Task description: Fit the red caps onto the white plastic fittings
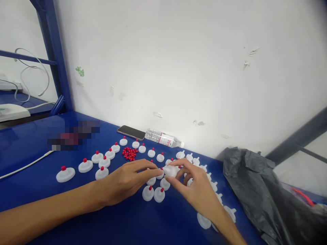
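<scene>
Thumb and fingers of my right hand [195, 185] are closed on a white round plastic lid [170, 171], held above the blue table. My left hand [130, 180] reaches in from the left, its thumb and fingertips pinched together close to that lid. What the left fingertips hold is too small and covered to make out. Around and below my hands stand several white lids with red caps on their spouts, such as a capped lid [159, 194]. Right of them runs a curved row of white lids with bare spouts, partly behind my right hand, including an uncapped lid [230, 212].
Loose small red caps [129, 153] lie in a pile behind my left hand. A phone [131, 132] and a water bottle [163, 137] lie along the wall. A dark plastic bag [251, 183] slumps at the right edge. A white cable [28, 164] crosses the left side.
</scene>
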`<move>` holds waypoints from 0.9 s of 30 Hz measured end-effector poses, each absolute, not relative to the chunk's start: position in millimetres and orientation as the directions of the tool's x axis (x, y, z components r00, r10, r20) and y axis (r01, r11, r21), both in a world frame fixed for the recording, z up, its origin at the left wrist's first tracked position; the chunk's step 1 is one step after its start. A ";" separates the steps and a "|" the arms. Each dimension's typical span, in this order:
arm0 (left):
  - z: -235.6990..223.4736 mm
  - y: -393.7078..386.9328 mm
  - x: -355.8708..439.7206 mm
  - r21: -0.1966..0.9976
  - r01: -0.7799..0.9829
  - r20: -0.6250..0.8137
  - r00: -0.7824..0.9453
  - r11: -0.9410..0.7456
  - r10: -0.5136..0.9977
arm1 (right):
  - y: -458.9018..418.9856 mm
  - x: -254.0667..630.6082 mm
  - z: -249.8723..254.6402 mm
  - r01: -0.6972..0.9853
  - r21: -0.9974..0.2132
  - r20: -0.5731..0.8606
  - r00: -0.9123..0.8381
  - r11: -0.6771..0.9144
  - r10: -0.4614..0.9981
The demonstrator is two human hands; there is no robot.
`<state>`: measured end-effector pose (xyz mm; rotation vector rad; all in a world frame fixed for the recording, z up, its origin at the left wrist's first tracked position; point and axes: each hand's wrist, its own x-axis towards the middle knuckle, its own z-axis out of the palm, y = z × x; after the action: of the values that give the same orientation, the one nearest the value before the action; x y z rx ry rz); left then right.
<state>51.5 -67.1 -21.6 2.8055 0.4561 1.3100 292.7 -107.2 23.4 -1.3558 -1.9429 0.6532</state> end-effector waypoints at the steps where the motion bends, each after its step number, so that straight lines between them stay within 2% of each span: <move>1: -21.8 -67.4 51.4 0.136 0.257 0.751 0.604 -0.957 0.269 | -107.0 292.7 20.9 0.636 -0.680 0.269 -0.247 0.365 0.931; 5: -21.6 -68.0 51.4 0.162 0.243 0.745 0.606 -0.956 0.280 | -107.6 291.6 14.7 0.653 -0.602 0.333 -0.317 0.459 0.888; 16: -19.0 -68.5 49.9 0.189 0.159 0.745 0.619 -0.969 0.247 | -107.2 287.3 8.1 0.566 -0.652 0.354 -0.361 0.504 0.863; 20: -20.5 -66.1 46.6 0.147 0.119 0.749 0.635 -0.982 0.190 | -109.6 287.3 11.5 0.528 -0.689 0.351 -0.355 0.496 0.866; 23: -23.4 -64.1 45.3 0.121 0.157 0.747 0.637 -0.980 0.194 | -111.1 286.3 14.2 0.492 -0.721 0.326 -0.379 0.487 0.866; 27: -26.9 -60.1 44.9 0.020 0.207 0.785 0.603 -0.978 0.144 | -110.0 284.0 13.0 0.435 -0.763 0.325 -0.383 0.479 0.865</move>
<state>44.9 -60.1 -26.9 2.8773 0.3156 1.3979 284.0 -110.0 13.0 -1.0729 -1.9995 0.7542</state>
